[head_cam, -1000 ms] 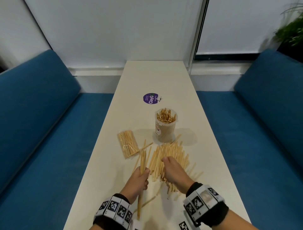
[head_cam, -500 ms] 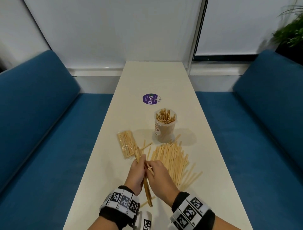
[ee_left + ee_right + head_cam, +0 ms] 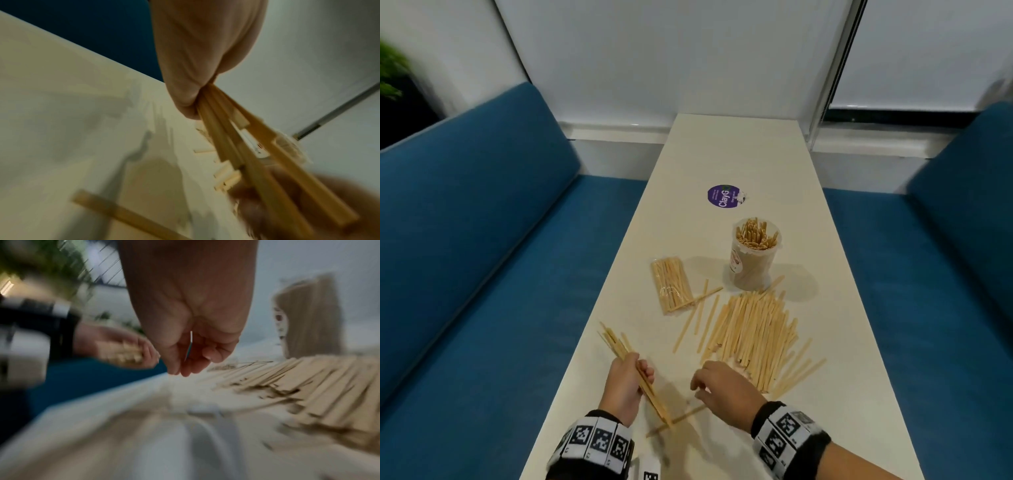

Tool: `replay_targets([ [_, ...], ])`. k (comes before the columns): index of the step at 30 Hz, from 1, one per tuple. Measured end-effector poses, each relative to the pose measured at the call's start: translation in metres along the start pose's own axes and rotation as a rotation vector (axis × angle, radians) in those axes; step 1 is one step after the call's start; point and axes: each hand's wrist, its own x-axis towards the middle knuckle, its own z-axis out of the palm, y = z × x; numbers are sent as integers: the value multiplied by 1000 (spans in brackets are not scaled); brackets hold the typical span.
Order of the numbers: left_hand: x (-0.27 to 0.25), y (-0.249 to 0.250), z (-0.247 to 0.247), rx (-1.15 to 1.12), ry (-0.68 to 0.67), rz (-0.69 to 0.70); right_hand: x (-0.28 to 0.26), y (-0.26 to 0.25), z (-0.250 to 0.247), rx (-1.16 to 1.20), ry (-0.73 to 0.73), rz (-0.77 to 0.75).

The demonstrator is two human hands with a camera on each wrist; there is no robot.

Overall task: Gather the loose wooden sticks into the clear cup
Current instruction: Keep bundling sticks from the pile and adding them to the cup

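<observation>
A clear cup point(image 3: 754, 257) part-filled with upright wooden sticks stands mid-table, blurred in the right wrist view point(image 3: 310, 316). A big pile of loose sticks point(image 3: 753, 337) lies in front of it, also low in the right wrist view point(image 3: 298, 384). My left hand point(image 3: 630, 380) grips a small bundle of sticks point(image 3: 619, 346) near the table's left edge; the left wrist view shows the bundle point(image 3: 236, 141) fanning out of the fist. My right hand point(image 3: 722, 383) hovers by the pile's near end with fingers loosely curled and nothing in them point(image 3: 185, 360). A stray stick point(image 3: 681, 419) lies between the hands.
A sealed clear packet of sticks point(image 3: 671, 286) lies left of the cup, with a few loose sticks point(image 3: 700, 317) beside it. A purple round sticker point(image 3: 724, 196) sits farther up the white table point(image 3: 739, 150). Blue benches point(image 3: 482, 274) flank both long edges.
The hands were together over the bundle half a second ago. Now the left hand has carried the bundle left toward the table edge, and the right hand has let go and moved right.
</observation>
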Motion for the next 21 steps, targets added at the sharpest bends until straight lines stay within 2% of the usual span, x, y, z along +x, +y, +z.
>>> replay_targets([
  [2,-1,-2,-9,-7,28,-3,1,8,16,-137,-70,-47],
  [9,-4,-5,-32,7,79,48,-6,15,28,-151,-93,-28],
  [14,-4,-9,-35,2,58,43,-3,8,5,334,35,185],
  [18,-9,-7,-11,55,-69,69,11,-13,-12,664,94,209],
  [21,-12,-3,12,93,-179,98,22,-26,-15,764,67,201],
])
